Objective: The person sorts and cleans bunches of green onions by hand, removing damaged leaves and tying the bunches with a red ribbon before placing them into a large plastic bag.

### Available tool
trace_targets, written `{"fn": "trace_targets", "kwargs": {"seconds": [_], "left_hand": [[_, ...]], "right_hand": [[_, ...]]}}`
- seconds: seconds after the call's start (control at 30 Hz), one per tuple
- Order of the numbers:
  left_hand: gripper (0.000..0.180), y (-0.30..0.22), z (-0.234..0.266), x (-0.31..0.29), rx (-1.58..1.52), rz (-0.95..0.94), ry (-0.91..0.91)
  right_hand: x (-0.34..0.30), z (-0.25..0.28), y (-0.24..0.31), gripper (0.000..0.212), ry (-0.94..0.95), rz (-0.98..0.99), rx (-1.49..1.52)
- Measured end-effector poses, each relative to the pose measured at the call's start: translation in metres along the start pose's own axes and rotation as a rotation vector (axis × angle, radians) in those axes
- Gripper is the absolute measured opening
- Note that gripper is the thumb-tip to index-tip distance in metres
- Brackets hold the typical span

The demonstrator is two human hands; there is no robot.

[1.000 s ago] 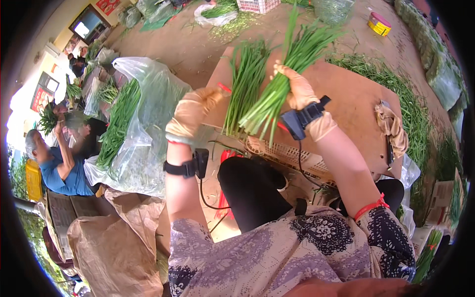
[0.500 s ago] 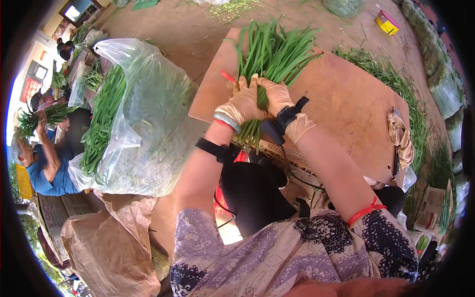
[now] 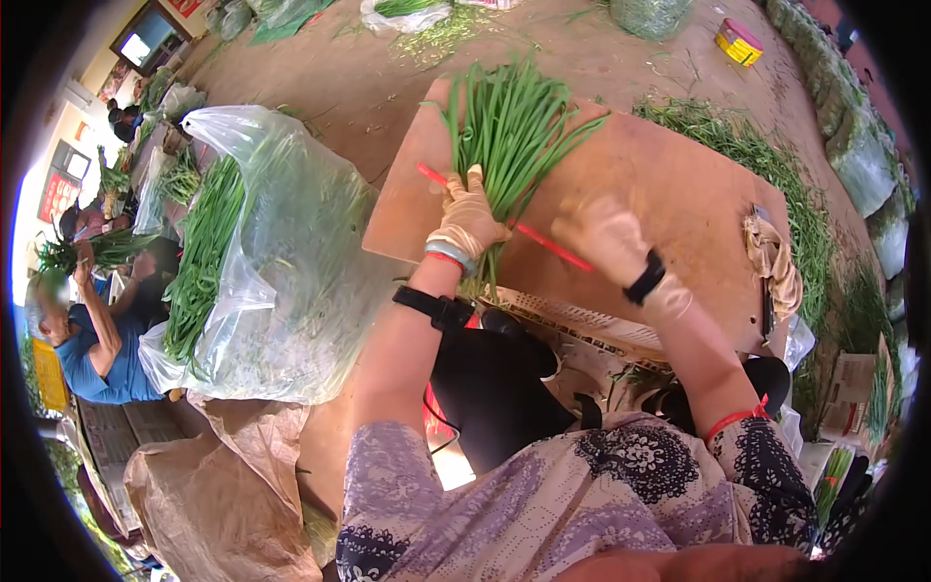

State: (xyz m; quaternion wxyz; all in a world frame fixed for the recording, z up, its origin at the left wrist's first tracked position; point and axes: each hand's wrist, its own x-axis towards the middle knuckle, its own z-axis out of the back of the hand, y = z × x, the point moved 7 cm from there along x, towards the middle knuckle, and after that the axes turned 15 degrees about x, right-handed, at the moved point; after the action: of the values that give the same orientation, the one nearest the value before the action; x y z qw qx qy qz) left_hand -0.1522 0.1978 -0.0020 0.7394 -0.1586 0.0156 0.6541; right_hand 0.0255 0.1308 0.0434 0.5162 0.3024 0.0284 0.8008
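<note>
A bunch of long green chives [image 3: 509,126] lies on a brown board [image 3: 679,204], leaf tips pointing away from me and stem ends toward me. My left hand [image 3: 467,221], in a pale glove, is closed round its lower part. A red tie strip [image 3: 553,244] crosses under the bunch, one end showing left of my left hand and the other lying to the right. Close by that right end is my gloved right hand [image 3: 606,238], off the bunch and smeared by motion. Whether its fingers touch the strip cannot be made out.
At left, a clear plastic bag [image 3: 301,339] holds more chives. A crumpled cloth [image 3: 771,257] lies on the board's right edge, beside loose greens [image 3: 737,136] on the floor. Farther left sits a person in blue [image 3: 107,359] holding greens. A yellow-and-pink tub [image 3: 739,44] stands far right.
My right hand has left the bunch and moved right and toward me. More of the red strip now shows right of the bunch. My left hand keeps its hold.
</note>
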Motion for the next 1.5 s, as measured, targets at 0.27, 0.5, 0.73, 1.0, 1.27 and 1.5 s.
{"fn": "trace_targets", "kwargs": {"seconds": [0.27, 0.5, 0.73, 1.0, 1.27, 1.5], "left_hand": [[0.104, -0.022, 0.009, -0.008, 0.185, -0.009, -0.036], [0.114, -0.019, 0.006, 0.0, 0.154, 0.033, -0.055], [0.123, -0.001, -0.002, 0.01, 0.022, -0.007, 0.029], [0.123, -0.028, 0.0, 0.01, 0.271, 0.023, 0.057], [0.093, 0.05, -0.048, 0.091, 0.225, -0.473, -0.204], [0.098, -0.027, -0.05, 0.075, 0.122, -0.113, 0.031]], "right_hand": [[-0.019, -0.025, 0.006, 0.032, 0.262, 0.046, -0.07], [0.015, -0.032, -0.016, 0.051, 0.478, 0.189, 0.1], [0.017, -0.023, -0.005, 0.054, 0.513, 0.235, 0.065], [-0.087, 0.137, 0.044, 0.04, 0.169, 0.348, -0.27], [-0.309, 0.327, -0.034, 0.038, -0.012, -0.2, -1.248], [-0.655, 0.454, -0.031, 0.045, -0.494, -1.231, -0.588]]}}
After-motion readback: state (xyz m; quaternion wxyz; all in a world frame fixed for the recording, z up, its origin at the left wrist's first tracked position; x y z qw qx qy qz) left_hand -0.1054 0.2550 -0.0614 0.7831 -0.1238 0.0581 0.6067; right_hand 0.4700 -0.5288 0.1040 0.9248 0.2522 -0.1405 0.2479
